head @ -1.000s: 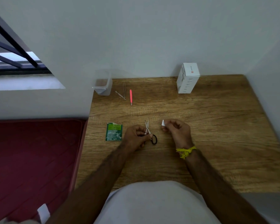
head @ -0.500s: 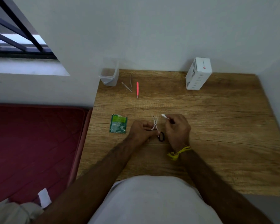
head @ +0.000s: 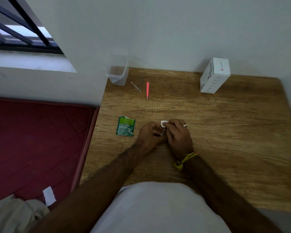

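Note:
My left hand (head: pixel 149 134) grips a pair of small scissors (head: pixel 162 133) low over the wooden table (head: pixel 225 132); only a bit of metal shows between my hands. My right hand (head: pixel 179 134) pinches a small white pad (head: pixel 164 123) right above the scissors. The two hands touch each other, and the right one hides the scissors' black handle. A torn green sachet (head: pixel 126 126) lies flat just left of my left hand.
At the table's back left stand a clear plastic tub (head: pixel 118 76), two metal tweezers (head: pixel 139 84) and a pink tool (head: pixel 147 90). A white box (head: pixel 214 76) stands at the back right. A red mattress (head: pixel 40 140) lies left of the table.
My right hand has moved left with the white pad until it meets my left hand and covers the scissors. The camera has tilted slightly.

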### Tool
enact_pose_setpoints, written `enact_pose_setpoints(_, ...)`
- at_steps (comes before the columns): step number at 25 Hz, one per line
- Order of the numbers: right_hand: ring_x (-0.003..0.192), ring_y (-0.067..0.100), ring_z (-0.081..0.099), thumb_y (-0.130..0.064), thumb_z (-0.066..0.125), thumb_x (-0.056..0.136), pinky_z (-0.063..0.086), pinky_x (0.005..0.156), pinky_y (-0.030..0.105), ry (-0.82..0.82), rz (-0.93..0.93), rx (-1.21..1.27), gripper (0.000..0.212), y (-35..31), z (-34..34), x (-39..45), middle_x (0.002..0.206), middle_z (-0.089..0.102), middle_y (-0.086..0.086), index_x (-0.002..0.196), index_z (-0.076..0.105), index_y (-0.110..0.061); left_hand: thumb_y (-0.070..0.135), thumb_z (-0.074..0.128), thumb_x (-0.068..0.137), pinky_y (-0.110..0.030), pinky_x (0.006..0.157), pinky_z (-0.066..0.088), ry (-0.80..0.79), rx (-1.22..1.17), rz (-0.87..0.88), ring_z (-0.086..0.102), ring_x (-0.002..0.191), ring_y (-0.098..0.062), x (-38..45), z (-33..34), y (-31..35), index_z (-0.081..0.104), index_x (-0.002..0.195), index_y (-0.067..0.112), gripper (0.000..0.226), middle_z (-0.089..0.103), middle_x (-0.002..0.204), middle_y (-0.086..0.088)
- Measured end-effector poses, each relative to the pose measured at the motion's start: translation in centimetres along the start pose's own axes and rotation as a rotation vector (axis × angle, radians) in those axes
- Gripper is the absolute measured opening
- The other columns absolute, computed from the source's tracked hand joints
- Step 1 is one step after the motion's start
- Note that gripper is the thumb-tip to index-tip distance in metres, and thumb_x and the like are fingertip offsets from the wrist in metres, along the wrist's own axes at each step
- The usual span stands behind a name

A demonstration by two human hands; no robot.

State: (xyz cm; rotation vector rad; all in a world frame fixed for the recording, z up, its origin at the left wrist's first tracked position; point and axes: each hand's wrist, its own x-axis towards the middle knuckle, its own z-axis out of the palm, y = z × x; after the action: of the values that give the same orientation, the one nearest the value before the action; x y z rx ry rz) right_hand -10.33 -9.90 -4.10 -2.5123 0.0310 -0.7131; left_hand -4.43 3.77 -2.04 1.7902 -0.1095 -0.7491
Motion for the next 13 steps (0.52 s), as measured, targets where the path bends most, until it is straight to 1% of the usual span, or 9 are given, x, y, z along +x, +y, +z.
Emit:
enact_pose_setpoints(3, 0.098, 0.023, 0.056, -0.004, 0.054, 0.091, 0.048, 0.085, 0.034, -0.002, 0.001, 0.011, 0.023, 0.25, -0.04, 0.17, 0.102, 0.064, 0.013, 0.106, 0.071, 0.001, 0.001, 0.082, 0.076, -0.019, 0.042, 0.048, 0.010, 0.018, 0.005, 0.063, 0.054, -0.002, -0.03, 0.01, 0.03, 0.065, 0.098, 0.003, 0.028, 0.073, 0.094, -0.019)
enact_pose_setpoints(6, 0.097, 0.024, 0.057, -0.002, 0.057, 0.091, 0.049, 0.083, 0.036, -0.005, 0.014, 0.017, 0.021, 0.32, 0.25, 0.53, 0.102, 0.064, 0.011, 0.106, 0.071, 0.000, 0.001, 0.082, 0.077, -0.019, 0.042, 0.048, 0.014, 0.034, 0.004, 0.063, 0.055, -0.003, -0.16, -0.04, 0.19, 0.065, 0.098, 0.006, 0.028, 0.074, 0.095, -0.018)
enact_pose_setpoints(8, 0.096, 0.025, 0.058, -0.005, 0.056, 0.092, 0.049, 0.083, 0.038, -0.006, 0.032, -0.003, 0.021, 0.26, 0.57, 0.48, 0.102, 0.065, 0.011, 0.106, 0.072, 0.000, 0.000, 0.080, 0.078, -0.019, 0.041, 0.047, 0.010, 0.030, 0.007, 0.063, 0.055, -0.004, -0.19, -0.02, 0.22, 0.065, 0.099, 0.005, 0.026, 0.074, 0.096, -0.019)
enact_pose_setpoints(13, 0.094, 0.025, 0.058, -0.010, 0.054, 0.095, 0.049, 0.082, 0.040, 0.038, 0.039, -0.002, 0.023, 0.08, 0.78, 0.82, 0.099, 0.065, 0.010, 0.106, 0.072, -0.001, 0.001, 0.078, 0.081, -0.020, 0.040, 0.047, 0.000, 0.030, -0.007, 0.064, 0.057, -0.004, -0.31, 0.00, 0.46, 0.062, 0.093, 0.015, 0.025, 0.073, 0.099, -0.016)
